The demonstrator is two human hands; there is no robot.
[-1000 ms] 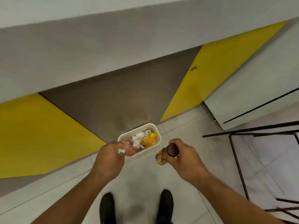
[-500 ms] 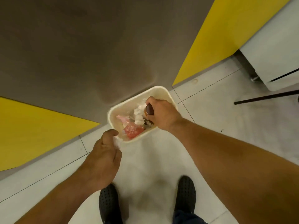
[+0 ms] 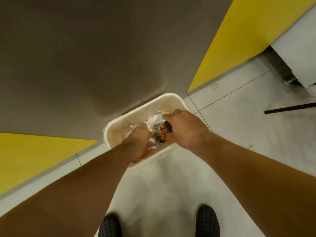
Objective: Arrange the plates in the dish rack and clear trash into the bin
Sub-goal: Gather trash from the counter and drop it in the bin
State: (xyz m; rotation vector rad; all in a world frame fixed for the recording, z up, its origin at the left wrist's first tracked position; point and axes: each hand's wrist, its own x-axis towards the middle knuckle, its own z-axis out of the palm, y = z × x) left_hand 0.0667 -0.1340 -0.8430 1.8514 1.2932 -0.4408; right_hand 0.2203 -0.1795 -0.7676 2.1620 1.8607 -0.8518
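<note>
A cream rectangular bin (image 3: 172,100) stands on the floor against the wall, with white tissue (image 3: 154,119), foil and coloured wrappers inside. My right hand (image 3: 186,129) reaches over the bin's opening, shut on a small brown-capped bottle (image 3: 165,130) that points down into the trash. My left hand (image 3: 138,142) is inside the bin beside it, fingers curled around a crumpled white tissue (image 3: 152,144). A red wrapper (image 3: 138,159) shows under my left wrist. No plates or dish rack are in view.
A brown and yellow wall (image 3: 85,57) rises right behind the bin. A white cabinet (image 3: 297,48) stands at the right, with a black metal bar (image 3: 290,107) low over the pale tiled floor (image 3: 230,117). My two black shoes (image 3: 206,221) are at the bottom.
Both hands have dropped into the bin: the right one lowered the bottle further among the trash, and the left one moved from the near rim into the opening with its tissue. The view leaned closer.
</note>
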